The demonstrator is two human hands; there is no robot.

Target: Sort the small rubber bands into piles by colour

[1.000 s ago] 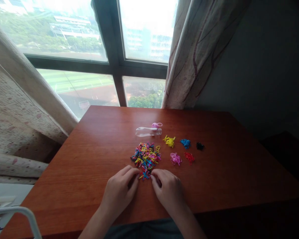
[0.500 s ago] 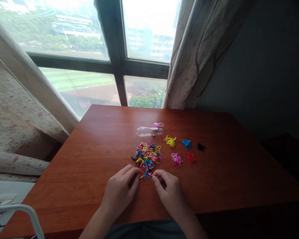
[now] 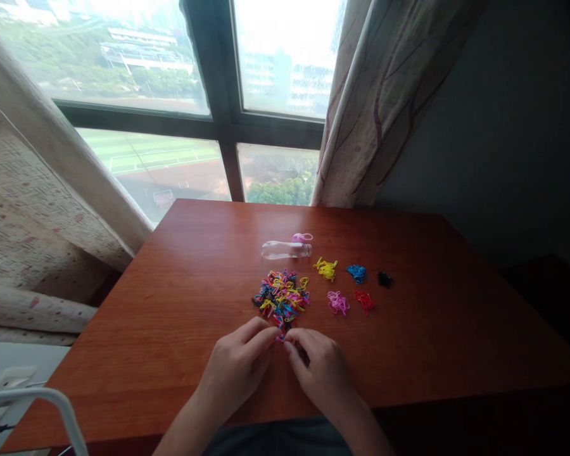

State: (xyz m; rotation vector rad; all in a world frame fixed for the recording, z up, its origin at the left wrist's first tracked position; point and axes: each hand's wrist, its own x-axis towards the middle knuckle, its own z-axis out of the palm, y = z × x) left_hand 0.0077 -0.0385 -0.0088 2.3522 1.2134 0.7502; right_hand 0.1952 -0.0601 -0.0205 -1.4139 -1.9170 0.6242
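Note:
A mixed heap of small coloured elastic hair ties (image 3: 282,294) lies in front of me on the wooden table. At its near edge, my left hand (image 3: 240,358) has thumb and fingers closed around a few hair ties (image 3: 280,339), pink and blue ones showing at the fingertips. My right hand (image 3: 319,362) pinches at the same little bunch from the other side, its fingertips almost meeting the left ones. Sorted by colour to the right are a yellow pile (image 3: 326,269), a blue pile (image 3: 356,273), a black pile (image 3: 384,278), a pink pile (image 3: 338,303) and a red pile (image 3: 364,301).
Behind the heap a clear plastic bottle (image 3: 285,250) lies on its side, with a pink looped cap (image 3: 303,238) beside it. The table (image 3: 180,278) reaches to a window and curtains (image 3: 361,114). A white curved tube (image 3: 52,399) stands at lower left.
My left hand has moved right, closing the gap to my right hand. The loose hair ties between them are now drawn together and mostly covered by the fingers.

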